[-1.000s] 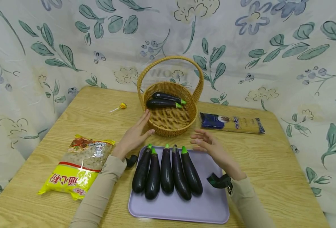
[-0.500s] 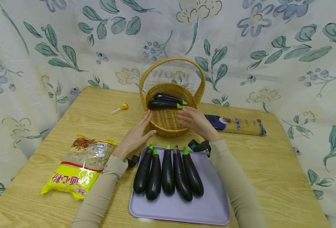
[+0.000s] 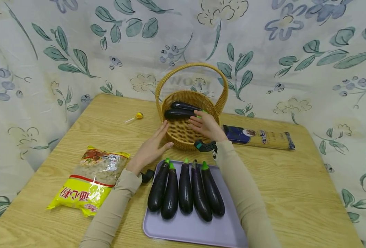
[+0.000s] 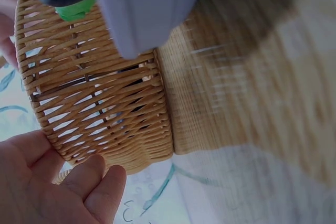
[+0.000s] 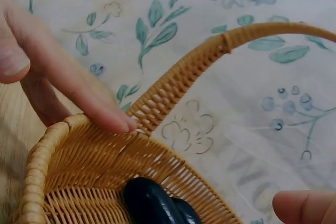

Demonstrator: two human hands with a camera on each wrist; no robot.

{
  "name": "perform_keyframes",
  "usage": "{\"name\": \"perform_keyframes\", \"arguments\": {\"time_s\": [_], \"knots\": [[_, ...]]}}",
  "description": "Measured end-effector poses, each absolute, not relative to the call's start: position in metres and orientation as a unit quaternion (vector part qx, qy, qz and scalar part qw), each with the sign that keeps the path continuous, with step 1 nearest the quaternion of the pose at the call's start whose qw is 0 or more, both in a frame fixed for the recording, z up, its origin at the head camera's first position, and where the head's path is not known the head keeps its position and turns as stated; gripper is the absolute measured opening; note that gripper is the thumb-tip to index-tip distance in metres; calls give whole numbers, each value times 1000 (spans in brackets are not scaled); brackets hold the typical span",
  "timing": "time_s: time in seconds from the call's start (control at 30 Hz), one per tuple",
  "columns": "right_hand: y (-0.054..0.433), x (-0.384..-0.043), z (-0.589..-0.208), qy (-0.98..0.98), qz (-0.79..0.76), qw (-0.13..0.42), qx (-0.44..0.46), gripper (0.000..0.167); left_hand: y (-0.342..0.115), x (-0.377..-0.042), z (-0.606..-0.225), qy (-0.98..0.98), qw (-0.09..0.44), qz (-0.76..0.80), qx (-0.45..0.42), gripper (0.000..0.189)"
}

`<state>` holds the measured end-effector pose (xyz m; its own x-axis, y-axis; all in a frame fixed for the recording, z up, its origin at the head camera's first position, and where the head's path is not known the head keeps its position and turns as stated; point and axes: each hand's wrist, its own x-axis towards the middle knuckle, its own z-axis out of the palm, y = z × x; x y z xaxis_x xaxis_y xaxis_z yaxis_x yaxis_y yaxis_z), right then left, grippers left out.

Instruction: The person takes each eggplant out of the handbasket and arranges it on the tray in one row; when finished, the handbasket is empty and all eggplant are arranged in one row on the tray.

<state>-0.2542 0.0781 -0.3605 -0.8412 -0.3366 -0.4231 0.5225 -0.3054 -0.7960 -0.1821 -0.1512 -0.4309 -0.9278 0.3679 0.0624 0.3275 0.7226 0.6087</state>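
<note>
My left hand (image 3: 150, 148) rests its straight fingers against the left side of a wicker basket (image 3: 183, 140), by the foot of its handle. In the right wrist view, the left fingers (image 5: 113, 114) lie along the basket rim. My right hand (image 3: 207, 124) reaches over the basket's right side with extended fingers, nothing held in it. Two dark eggplants (image 3: 180, 114) lie inside the basket, their green stem ends partly hidden behind the right fingertips. Several more eggplants (image 3: 186, 193) lie side by side on a lavender tray (image 3: 186, 233) in front of the basket, stems pointing away.
A yellow pasta bag (image 3: 90, 179) lies to the left, beside the left forearm. Behind it is a yellow lollipop (image 3: 138, 115). Right of the basket lies a spaghetti packet (image 3: 258, 137). A flowered cloth (image 3: 263, 58) hangs behind the wooden table (image 3: 294, 193).
The right hand has moved from above the tray's right side forward and left, over the basket. The left hand stays at the basket's side. The whole view has shifted slightly.
</note>
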Motion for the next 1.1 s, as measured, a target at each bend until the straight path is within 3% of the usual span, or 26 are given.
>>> {"name": "perform_keyframes", "arguments": {"time_s": [0.47,0.77,1.1], "knots": [[44,-284,-371,547,-777,265,165,59,-156,-180,-434,926,31,330,182,78],[36,-297,-382,556,-762,254,216,74,-152,-180,-433,925,34,327,190,80],[15,-299,-387,535,-779,196,262,87,-153,-178,-431,928,25,323,185,83]]}}
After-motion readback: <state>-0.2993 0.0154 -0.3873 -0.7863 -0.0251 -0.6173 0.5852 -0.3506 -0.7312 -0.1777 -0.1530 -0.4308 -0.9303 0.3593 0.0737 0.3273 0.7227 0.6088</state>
